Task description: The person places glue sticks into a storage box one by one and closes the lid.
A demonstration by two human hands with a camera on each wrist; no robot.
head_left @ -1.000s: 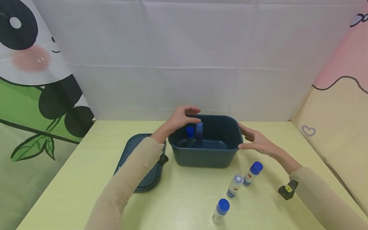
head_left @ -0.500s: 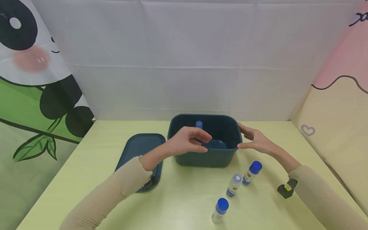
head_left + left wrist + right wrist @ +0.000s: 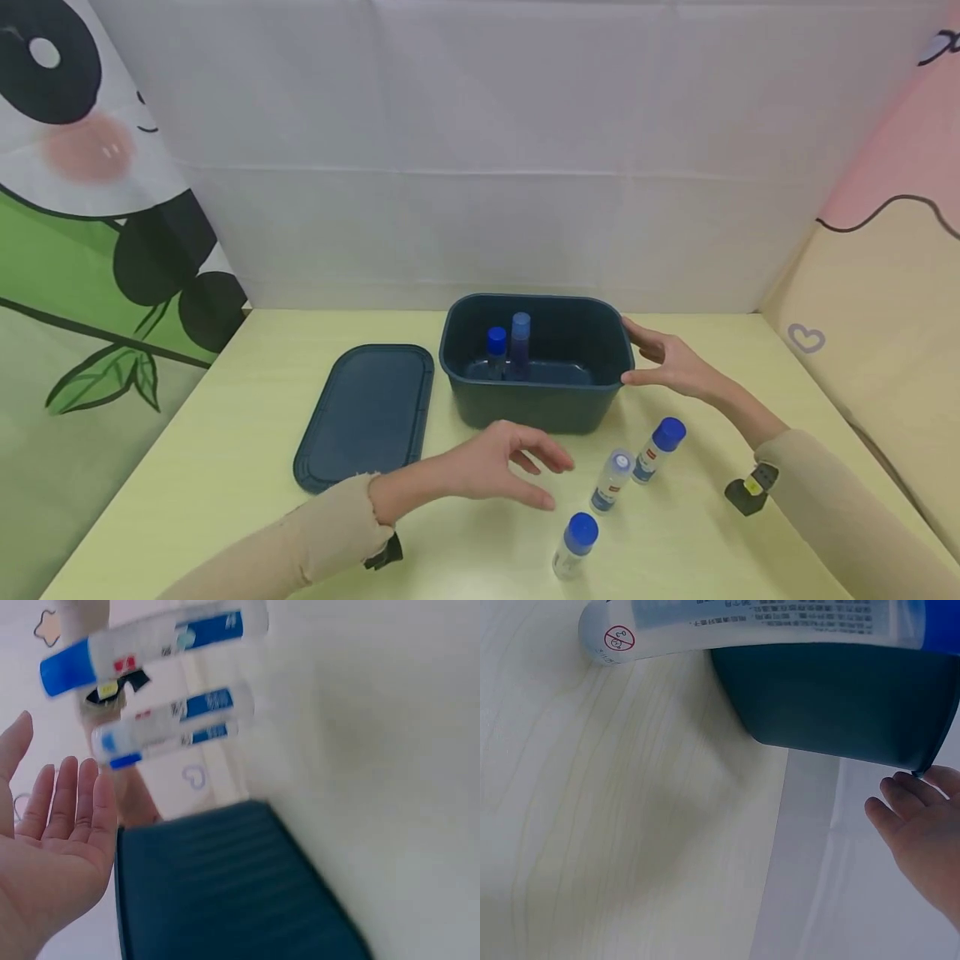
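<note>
The left hand (image 3: 506,467) hovers in front of the bin with fingers apart and nothing in it, left of three upright glue bottles. Nearest to it are the front bottle with a blue cap (image 3: 576,546) and the clear-capped bottle (image 3: 612,482); another blue-capped bottle (image 3: 658,450) stands behind them. The left wrist view shows the same hand (image 3: 60,847), palm visible, beside the bottles. At the right end of the dark teal bin (image 3: 536,408), the right hand (image 3: 671,365) rests its thumb and fingers on the rim. Inside the bin stand a blue-capped bottle (image 3: 497,350) and a taller one (image 3: 521,342).
A dark teal lid (image 3: 367,417) lies flat on the table (image 3: 465,558), left of the bin. Behind the table hangs a white cloth (image 3: 480,167); printed cloths stand at both sides.
The left hand has moved from above the bottles in the bin back toward the front of the table, near the three bottles. The right hand has stayed at the bin's rim.
</note>
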